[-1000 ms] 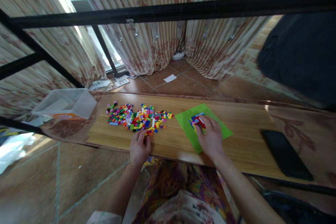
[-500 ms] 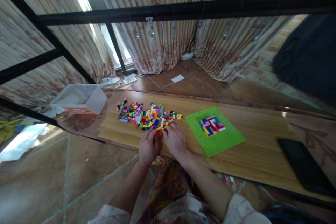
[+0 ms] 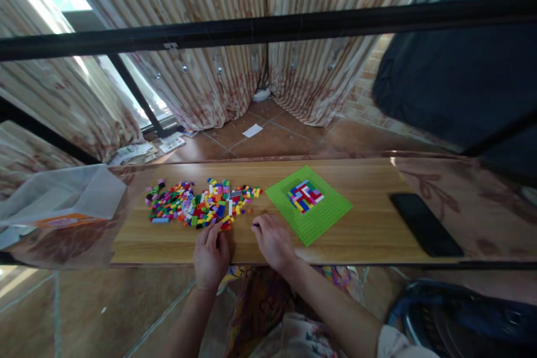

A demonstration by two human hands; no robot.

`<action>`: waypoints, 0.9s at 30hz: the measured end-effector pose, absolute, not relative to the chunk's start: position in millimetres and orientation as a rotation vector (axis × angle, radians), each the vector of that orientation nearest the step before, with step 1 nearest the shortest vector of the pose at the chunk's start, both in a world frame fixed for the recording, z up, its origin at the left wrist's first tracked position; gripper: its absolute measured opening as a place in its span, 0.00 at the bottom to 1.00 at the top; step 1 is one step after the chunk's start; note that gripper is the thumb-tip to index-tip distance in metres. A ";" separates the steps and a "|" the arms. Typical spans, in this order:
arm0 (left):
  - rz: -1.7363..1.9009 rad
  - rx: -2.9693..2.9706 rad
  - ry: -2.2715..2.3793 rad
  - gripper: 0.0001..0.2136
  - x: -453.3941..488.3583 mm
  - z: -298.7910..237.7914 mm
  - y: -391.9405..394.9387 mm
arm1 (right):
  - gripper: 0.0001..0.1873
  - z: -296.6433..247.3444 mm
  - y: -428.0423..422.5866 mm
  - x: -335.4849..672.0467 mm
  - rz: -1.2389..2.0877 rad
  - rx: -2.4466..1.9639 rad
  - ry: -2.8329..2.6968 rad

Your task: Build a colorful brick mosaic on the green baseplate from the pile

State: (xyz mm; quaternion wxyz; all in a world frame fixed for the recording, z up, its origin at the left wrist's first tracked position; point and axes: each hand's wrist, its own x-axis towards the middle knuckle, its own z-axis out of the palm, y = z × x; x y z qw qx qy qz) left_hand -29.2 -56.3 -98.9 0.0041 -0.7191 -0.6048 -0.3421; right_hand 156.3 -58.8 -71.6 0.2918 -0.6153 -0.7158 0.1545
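Right hand fingers pinching small brick, left hand fingers loose beside brick pile

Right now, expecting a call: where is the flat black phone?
Head view: the flat black phone lies on the wooden table, right of the green studded baseplate.

Loose bricks just ahead of the left hand: mixed red, yellow, green, blue, purple, white and black. Red and yellow lie nearest the fingertips.
Baseplate ahead and right of the right hand: bright green, studded.
Brick patch on it: red, white, blue and yellow bands.
Phone far right of the right hand: black.
Tabletop under both hands: light wood grain.
Box far left of the left hand: clear, orange at the base.
Curtains beyond both hands: beige stripes, reddish staining.
Garment below the wrists: multicoloured floral print.
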 end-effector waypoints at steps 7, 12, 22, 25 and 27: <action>-1.039 -2.230 -1.929 0.13 -28.8 -96.0 -56.1 | 0.06 -66.8 -81.4 221.6 0.632 -1.530 -1.449; -1.018 -2.223 -1.913 0.13 -28.3 -95.0 -55.0 | 0.10 -71.7 -85.4 272.8 0.522 -1.631 -1.143; -1.011 -2.213 -1.901 0.12 -26.1 -91.0 -54.5 | 0.10 -77.1 -72.3 284.6 0.382 -1.672 -1.148; -0.983 -2.206 -1.902 0.11 -25.6 -90.9 -54.4 | 0.10 -75.7 -70.3 279.2 0.323 -1.701 -1.144; -0.972 -2.201 -1.900 0.11 -25.3 -90.5 -54.5 | 0.10 -75.3 -69.0 277.1 0.292 -1.730 -1.158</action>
